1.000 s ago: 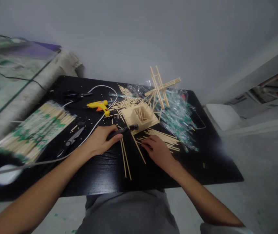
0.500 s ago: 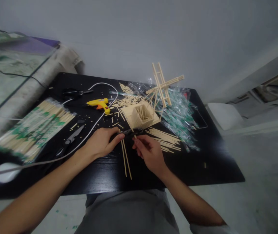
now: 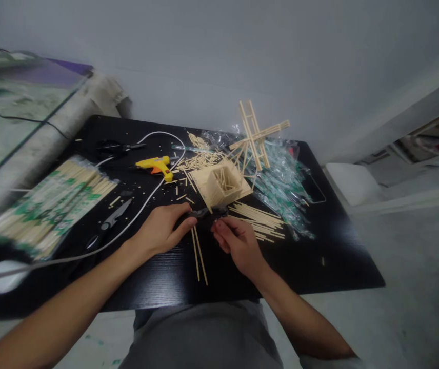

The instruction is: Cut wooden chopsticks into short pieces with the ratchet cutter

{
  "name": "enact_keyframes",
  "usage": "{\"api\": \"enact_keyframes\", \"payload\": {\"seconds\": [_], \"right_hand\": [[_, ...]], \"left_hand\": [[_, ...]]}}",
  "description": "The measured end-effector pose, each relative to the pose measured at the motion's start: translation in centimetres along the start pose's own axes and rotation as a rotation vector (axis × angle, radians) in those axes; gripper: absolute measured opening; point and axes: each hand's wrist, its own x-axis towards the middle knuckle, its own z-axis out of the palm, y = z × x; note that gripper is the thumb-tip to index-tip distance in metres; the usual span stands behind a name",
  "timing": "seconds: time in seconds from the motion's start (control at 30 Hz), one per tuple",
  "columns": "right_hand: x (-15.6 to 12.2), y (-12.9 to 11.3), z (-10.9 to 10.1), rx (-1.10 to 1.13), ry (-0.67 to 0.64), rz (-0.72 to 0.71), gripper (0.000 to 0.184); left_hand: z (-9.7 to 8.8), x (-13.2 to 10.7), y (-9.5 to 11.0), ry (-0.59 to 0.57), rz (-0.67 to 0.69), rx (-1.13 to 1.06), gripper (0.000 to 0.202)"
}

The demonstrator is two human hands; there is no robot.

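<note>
My left hand (image 3: 165,225) is closed around one end of a dark tool that looks like pliers (image 3: 203,213). The tool's other end reaches to my right hand (image 3: 238,241), whose thumb and fingers are pinched together just below it. What lies in that pinch is too small and dark to make out. Two long thin wooden sticks (image 3: 200,256) lie on the table below the tool, pointing toward me. Just beyond the tool stands a square box built of sticks (image 3: 219,187) on a flat stick base, with short pieces inside.
A stick frame with crossed blades (image 3: 256,136) rises behind the box. Loose sticks (image 3: 261,220) and green-printed plastic wrappers (image 3: 281,179) lie to the right. Leftward are a yellow glue gun (image 3: 158,165), a white cable (image 3: 142,209), scissors (image 3: 114,218) and packed sticks (image 3: 58,200) on the black table (image 3: 288,271).
The light stick end by my right fingers no longer shows. Both hands stay nearly in place around the dark tool, and the view has shifted very slightly.
</note>
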Motion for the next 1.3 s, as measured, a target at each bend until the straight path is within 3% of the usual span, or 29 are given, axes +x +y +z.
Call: {"api": "enact_keyframes", "payload": {"seconds": [0.27, 0.4, 0.63, 0.83, 0.97, 1.13, 1.3], "right_hand": [[-0.4, -0.3, -0.5, 0.389, -0.230, 0.341, 0.040], [-0.6, -0.7, -0.3, 0.475, -0.264, 0.392, 0.040], [-0.4, -0.3, -0.3, 0.437, -0.219, 0.336, 0.039], [-0.6, -0.8, -0.9, 0.117, -0.102, 0.062, 0.031], [-0.7, -2.0, -1.8, -0.011, -0.067, -0.107, 0.056], [0.0, -2.9, -2.9, -0.024, -0.296, -0.037, 0.043], [0.6, -2.7, -3.2, 0.072, -0.347, 0.057, 0.043]], "left_hand": [[-0.2, -0.1, 0.0, 0.004, 0.127, -0.114, 0.044], [-0.4, -0.3, 0.4, 0.003, 0.140, -0.117, 0.044], [-0.3, -0.2, 0.4, 0.006, 0.099, -0.111, 0.042], [0.0, 0.0, 0.1, -0.016, 0.055, -0.134, 0.043], [0.2, 0.0, 0.1, -0.080, 0.069, -0.180, 0.043], [0.3, 0.0, 0.2, -0.160, 0.070, -0.173, 0.049], [0.3, -0.1, 0.4, -0.177, 0.061, -0.132, 0.051]]}}
